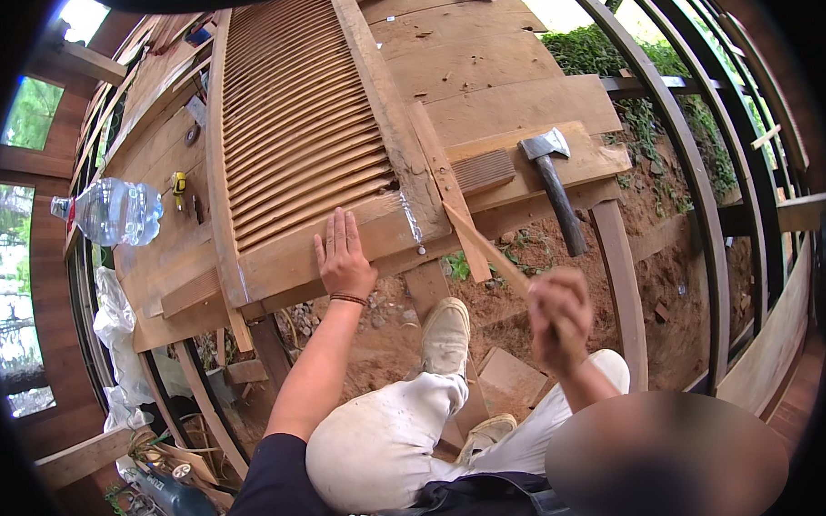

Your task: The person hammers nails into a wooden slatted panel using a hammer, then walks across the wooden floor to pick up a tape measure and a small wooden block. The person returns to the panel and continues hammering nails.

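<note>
louvred panel [300, 108]: on bench [468, 105] | bottle [119, 211]: panel's left | axe [554, 176]: panel's right

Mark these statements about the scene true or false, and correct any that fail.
1. The left hand lies open on the near rail of the louvered wooden panel. True.
2. The handle of the hatchet juts past the edge of the wooden workbench. True.
3. The right hand grips the hatchet. False: it grips a thin wooden stick.
4. The yellow tape measure lies to the right of the louvered wooden panel. False: it lies to the left.
5. The clear plastic bottle is to the left of the louvered wooden panel. True.
</note>
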The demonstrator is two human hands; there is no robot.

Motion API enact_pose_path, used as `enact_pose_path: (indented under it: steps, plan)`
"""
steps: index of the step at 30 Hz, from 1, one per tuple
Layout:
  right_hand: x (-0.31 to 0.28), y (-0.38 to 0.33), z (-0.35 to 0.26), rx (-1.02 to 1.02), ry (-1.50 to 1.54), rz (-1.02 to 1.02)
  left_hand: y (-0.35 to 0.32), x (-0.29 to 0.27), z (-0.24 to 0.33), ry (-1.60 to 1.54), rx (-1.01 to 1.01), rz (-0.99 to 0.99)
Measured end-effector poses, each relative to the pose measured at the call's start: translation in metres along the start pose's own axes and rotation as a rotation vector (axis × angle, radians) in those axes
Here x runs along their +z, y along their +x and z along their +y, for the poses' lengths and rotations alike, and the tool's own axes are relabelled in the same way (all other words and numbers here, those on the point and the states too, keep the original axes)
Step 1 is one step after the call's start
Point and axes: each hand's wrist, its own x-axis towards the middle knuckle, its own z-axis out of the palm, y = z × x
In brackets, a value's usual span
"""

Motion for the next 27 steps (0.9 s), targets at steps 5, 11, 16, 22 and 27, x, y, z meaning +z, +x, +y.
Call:
enact_pose_path:
  steps: [5,11,16,22,27]
  plan:
    - [-0.009,-0.081,-0.004,0.053,0.044,-0.413,0.000,-0.005,0.003,0.048,-0.006,-0.038]
    - [-0.005,-0.096,0.007,0.102,0.040,-0.389,0.002,-0.009,0.004,0.040,-0.003,-0.058]
    - [0.003,-0.086,0.004,-0.009,-0.004,-0.369,0.003,-0.056,0.034,-0.087,0.084,-0.141]
    - [-0.012,-0.064,0.008,-0.001,-0.005,-0.512,-0.016,-0.083,0.147,-0.560,0.917,-0.052]
    - [-0.041,-0.009,0.100,0.201,-0.328,-0.391,0.007,-0.067,0.164,-0.779,0.955,-0.074]
